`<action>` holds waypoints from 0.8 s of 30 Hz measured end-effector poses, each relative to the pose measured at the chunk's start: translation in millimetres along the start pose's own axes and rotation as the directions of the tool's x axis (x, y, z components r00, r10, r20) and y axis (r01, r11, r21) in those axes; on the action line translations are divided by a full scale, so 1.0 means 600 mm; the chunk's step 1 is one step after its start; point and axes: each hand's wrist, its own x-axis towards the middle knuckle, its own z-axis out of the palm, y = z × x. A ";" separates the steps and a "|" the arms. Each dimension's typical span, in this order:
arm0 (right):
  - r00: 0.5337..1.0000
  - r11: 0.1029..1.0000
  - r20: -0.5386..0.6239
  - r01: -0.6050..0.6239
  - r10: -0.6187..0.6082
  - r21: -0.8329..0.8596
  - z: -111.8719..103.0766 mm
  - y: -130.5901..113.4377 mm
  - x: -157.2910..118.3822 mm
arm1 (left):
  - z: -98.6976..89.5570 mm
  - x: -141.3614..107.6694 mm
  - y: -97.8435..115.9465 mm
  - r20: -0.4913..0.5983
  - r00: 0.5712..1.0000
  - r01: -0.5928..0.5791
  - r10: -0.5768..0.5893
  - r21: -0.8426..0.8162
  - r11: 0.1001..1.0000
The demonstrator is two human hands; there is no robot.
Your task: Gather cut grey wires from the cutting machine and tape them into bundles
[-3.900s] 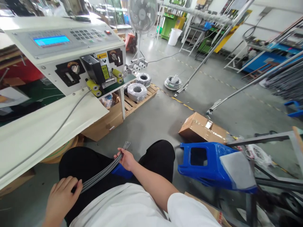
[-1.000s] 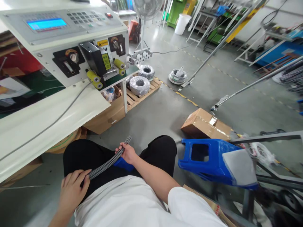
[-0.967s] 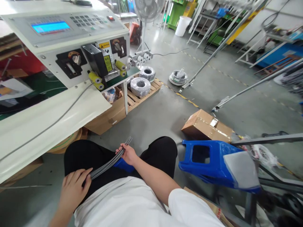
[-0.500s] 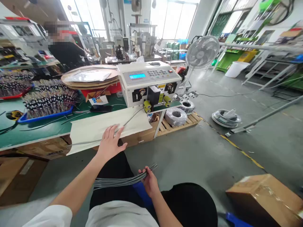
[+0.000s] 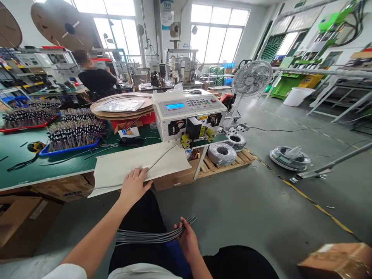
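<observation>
A single grey cable [image 5: 162, 155] runs out of the machine's yellow-green rollers [image 5: 186, 140] and across a cream sheet [image 5: 113, 166] at the table edge. My left hand [image 5: 135, 186] is on this cable, fingers drawn together over it, thumb low at the sheet's front edge; the fingertips' undersides are hidden. Over my lap, my right hand [image 5: 186, 236] is closed around a bundle of cut grey cables [image 5: 145, 236] near their right ends. The bundle's left end passes behind my left forearm. Behind the sheet stands the white cable-cutting machine [image 5: 188, 112], its blue display lit.
Blue tray [image 5: 72, 148] with many wire pieces sits left on the green table [image 5: 20, 174]. Wrapped cable coils [image 5: 222, 154] lie on a pallet below the machine. A fan [image 5: 252, 77] stands right, a cardboard box [image 5: 337, 259] lower right. One person [image 5: 97, 79] is further back.
My left hand's spread fingers have drawn together on the cable. My right hand still holds the bundle. The camera view has tilted up, so the scene sits lower in the picture.
</observation>
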 end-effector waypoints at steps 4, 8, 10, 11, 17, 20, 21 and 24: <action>1.000 1.000 -0.011 0.016 -0.016 -0.008 -0.002 -0.001 0.005 | -0.014 -0.033 -0.028 -0.098 0.992 -0.086 0.076 -0.105 0.991; 0.999 0.999 0.018 0.034 -0.034 0.016 0.008 -0.003 0.007 | -0.014 -0.110 -0.026 -0.194 0.954 -0.256 0.228 -0.130 0.958; 0.998 0.998 0.028 0.051 -0.052 0.035 0.016 -0.004 0.004 | -0.004 -0.161 -0.012 -0.170 0.939 -0.320 0.298 -0.121 0.940; 0.998 0.998 0.032 0.054 -0.056 0.037 0.019 -0.005 0.002 | 0.003 -0.186 -0.003 -0.137 0.937 -0.338 0.321 -0.125 0.933; 0.999 0.999 0.004 0.053 -0.053 0.009 0.019 0.000 0.000 | 0.042 -0.287 0.033 0.204 0.900 -0.345 0.386 -0.207 0.915; 0.999 0.999 0.003 0.052 -0.052 -0.005 0.016 0.005 0.000 | 0.050 -0.297 0.032 0.275 0.886 -0.319 0.372 -0.221 0.922; 0.999 0.999 -0.002 0.051 -0.051 -0.004 0.016 0.006 0.000 | 0.051 -0.297 0.030 0.283 0.885 -0.316 0.370 -0.221 0.923; 0.998 0.999 -0.021 0.051 -0.051 0.010 0.015 0.008 0.001 | 0.050 -0.297 0.025 0.285 0.878 -0.332 0.386 -0.219 0.917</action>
